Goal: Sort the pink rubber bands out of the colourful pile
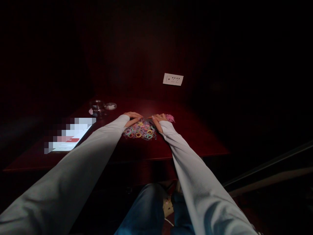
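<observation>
Mixed bands (140, 132): Small multicoloured loops lie loosely heaped mid-worktop (193, 137), between a person's two hands and toward the near side; a hasty sweep could scatter them.
Left hand (131, 115): Reaches across the heap's far left, fingers extended and close together; whether they pinch a band cannot be told. Tangled loops could drag neighbours along.
Right hand (159, 117): Bends over the heap's far right, fingers pointing toward the left hand; their hold, too, cannot be told.
Pink bands (170, 117): A smaller pile sits just beside the right hand; a brush of the knuckles might spread it or mix the colours.
Sleeves (107, 133): Pale cuffs rest beside the heap and might snag a loop.
Clear jar (97, 106): Stands back left; a wide left-arm swing could tip it.
Light: Dim, so similar shades might be confused.
</observation>
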`<state>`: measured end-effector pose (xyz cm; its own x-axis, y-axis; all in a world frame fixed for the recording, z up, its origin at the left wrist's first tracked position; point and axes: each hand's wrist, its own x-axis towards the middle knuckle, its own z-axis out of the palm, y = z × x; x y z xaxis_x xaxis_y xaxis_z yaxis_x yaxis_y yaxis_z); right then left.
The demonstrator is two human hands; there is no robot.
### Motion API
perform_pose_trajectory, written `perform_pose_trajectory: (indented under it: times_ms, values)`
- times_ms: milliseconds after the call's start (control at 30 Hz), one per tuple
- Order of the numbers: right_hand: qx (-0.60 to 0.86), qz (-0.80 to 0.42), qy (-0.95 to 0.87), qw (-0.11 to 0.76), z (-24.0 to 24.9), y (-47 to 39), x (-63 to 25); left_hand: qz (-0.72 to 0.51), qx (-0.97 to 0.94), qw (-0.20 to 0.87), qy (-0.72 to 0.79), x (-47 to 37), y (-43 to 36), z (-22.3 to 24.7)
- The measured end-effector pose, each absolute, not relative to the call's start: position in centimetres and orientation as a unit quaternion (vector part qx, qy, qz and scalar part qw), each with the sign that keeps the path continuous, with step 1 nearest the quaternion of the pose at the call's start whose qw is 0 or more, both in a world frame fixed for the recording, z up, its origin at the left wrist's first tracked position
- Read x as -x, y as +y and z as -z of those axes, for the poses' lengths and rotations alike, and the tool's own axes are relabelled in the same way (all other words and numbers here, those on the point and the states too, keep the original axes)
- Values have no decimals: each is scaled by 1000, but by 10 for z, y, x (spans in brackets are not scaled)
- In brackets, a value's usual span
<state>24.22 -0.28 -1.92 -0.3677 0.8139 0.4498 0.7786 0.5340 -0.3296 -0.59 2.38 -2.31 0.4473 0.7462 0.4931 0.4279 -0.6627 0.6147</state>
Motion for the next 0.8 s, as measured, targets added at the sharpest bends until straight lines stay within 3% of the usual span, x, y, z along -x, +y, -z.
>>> perform_pose_trajectory:
  times_ms: [400,600,800]
  values:
    - [474,-23,-828,297,21,-3,-243,-396,-819,203,363,6,24,19]
    - [491,-17,-830,262,17,-5,-241,-268,-831,67,483,10,15,10]
    - [486,-12,-831,271,19,-4,-241,-218,-843,51,489,0,2,2]
